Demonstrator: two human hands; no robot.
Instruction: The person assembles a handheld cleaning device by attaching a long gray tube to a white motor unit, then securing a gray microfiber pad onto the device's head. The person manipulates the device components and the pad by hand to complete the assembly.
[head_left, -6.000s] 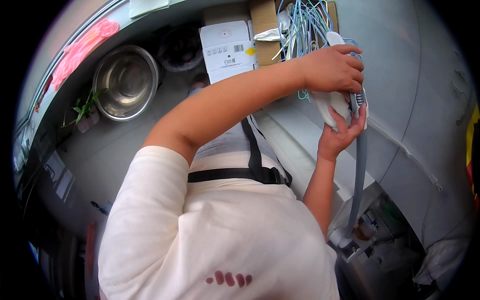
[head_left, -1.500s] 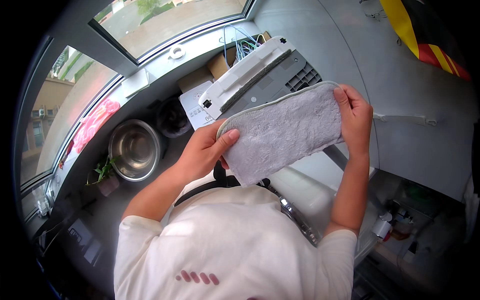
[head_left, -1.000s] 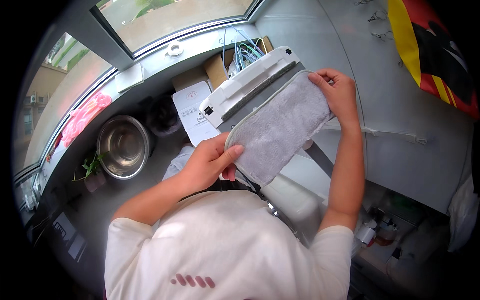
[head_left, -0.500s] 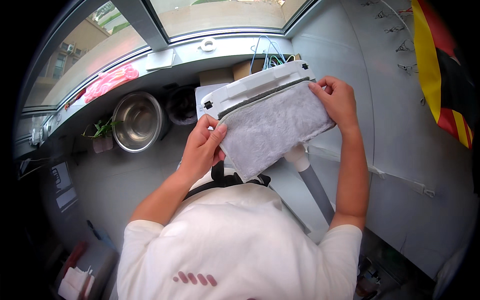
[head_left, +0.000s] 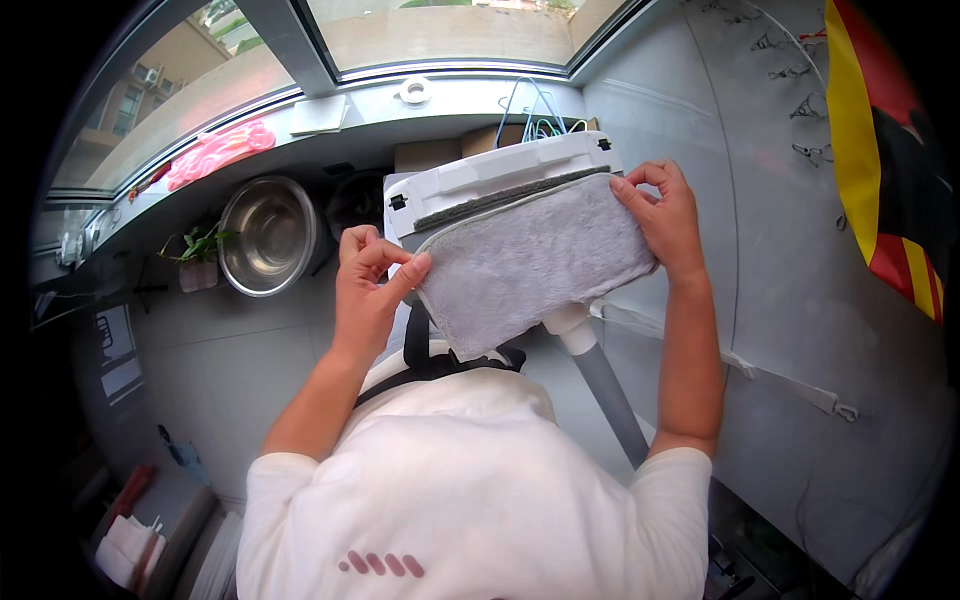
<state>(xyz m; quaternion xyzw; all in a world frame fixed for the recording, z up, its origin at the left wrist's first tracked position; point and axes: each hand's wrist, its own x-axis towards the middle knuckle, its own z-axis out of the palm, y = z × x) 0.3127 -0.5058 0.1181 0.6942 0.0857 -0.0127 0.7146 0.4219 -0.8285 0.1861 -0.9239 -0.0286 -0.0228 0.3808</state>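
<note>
A fluffy grey mop pad point(head_left: 540, 262) with a pale bound edge lies across the front of a white flat mop head point(head_left: 505, 166). Along the head, a dark grey strip shows just above the pad's upper edge. My left hand point(head_left: 372, 287) pinches the pad's left corner between thumb and forefinger. At the upper right corner, my right hand point(head_left: 662, 218) grips the pad's edge with its thumb on top. From beneath the pad, a grey and white pole point(head_left: 608, 395) slants down to the right. The pad hides most of the head's lower part.
Beyond the mop runs a window sill point(head_left: 375, 118) with a white tape roll point(head_left: 415, 92) and pink cloth point(head_left: 222, 155). A steel basin point(head_left: 268, 238) and potted plant point(head_left: 198, 260) stand at left. Blue hangers point(head_left: 530, 115) are behind the head. Clips hang along the right wall.
The pad, mop head and both hands have shifted slightly left in view. My left hand's fingers have lifted and spread a little at the pad's corner. The right hand keeps its grip.
</note>
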